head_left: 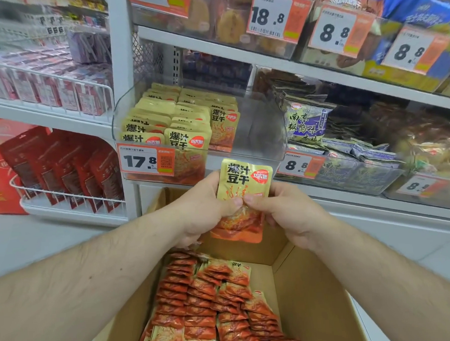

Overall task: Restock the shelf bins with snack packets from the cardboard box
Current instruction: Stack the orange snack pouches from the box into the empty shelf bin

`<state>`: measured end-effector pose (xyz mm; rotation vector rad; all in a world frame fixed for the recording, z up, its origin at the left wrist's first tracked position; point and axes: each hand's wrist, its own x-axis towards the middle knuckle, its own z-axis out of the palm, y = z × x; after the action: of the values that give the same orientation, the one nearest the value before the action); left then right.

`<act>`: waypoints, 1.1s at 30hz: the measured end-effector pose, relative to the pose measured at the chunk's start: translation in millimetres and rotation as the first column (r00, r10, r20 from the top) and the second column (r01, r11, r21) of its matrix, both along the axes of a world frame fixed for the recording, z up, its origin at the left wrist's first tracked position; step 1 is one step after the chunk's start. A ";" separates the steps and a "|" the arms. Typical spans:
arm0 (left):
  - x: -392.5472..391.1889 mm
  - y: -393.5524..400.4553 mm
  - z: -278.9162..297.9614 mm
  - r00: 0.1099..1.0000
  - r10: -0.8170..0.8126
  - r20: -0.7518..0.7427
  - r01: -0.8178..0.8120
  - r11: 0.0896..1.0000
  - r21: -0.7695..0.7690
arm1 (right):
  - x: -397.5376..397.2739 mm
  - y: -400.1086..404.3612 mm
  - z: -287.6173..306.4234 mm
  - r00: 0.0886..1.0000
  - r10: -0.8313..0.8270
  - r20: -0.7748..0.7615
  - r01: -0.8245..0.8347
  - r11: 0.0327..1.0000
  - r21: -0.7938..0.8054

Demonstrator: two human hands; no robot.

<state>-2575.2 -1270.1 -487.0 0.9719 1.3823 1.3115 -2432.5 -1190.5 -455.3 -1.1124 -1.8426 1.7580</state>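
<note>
Below, the open cardboard box (pixel 303 296) fills the lower middle, its rows of orange snack packets (pixel 213 309) crowding the left and centre while bare floor shows along its right wall. Above it the clear shelf bin (pixel 258 132) holds yellow packets (pixel 179 120) in its left half, the right half open up to the front lip. Between box and bin, the left hand (pixel 202 210) and right hand (pixel 288 208) together pinch one upright packet (pixel 243 185) just under the bin's front edge.

Cardboard box (pixel 311 296) cut off below.
</note>
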 end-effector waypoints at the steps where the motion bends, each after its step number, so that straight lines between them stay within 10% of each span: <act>1: -0.2 1.3 2.9 1.000 0.001 -0.005 -0.001 1.000 0.004 | -1.7 1.8 0.9 1.000 -0.002 0.017 0.001 1.000 0.010; 9: -34.3 16.4 28.5 0.904 0.422 -0.072 -0.387 0.877 0.284 | -29.9 45.6 55.1 0.985 -0.124 -0.118 0.143 0.976 0.166; 13: -50.1 21.8 12.8 0.484 0.484 -0.729 -0.279 0.875 0.395 | -74.3 89.4 67.0 0.971 -0.181 -0.157 0.217 0.942 0.255; 17: -50.8 26.4 -0.6 0.289 0.293 -0.911 -0.156 0.954 0.257 | -121.5 131.4 33.9 0.977 -0.213 -0.018 0.210 0.941 0.267; 33: -51.7 33.0 -16.0 0.290 0.393 -0.873 -0.152 0.919 0.364 | -183.7 185.3 -22.9 0.930 -0.311 0.197 0.240 0.917 0.318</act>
<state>-2626.9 -1237.1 -503.0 1.9075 2.4328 1.1318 -2616.2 -1005.3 -478.2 -1.4368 -1.8892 1.1914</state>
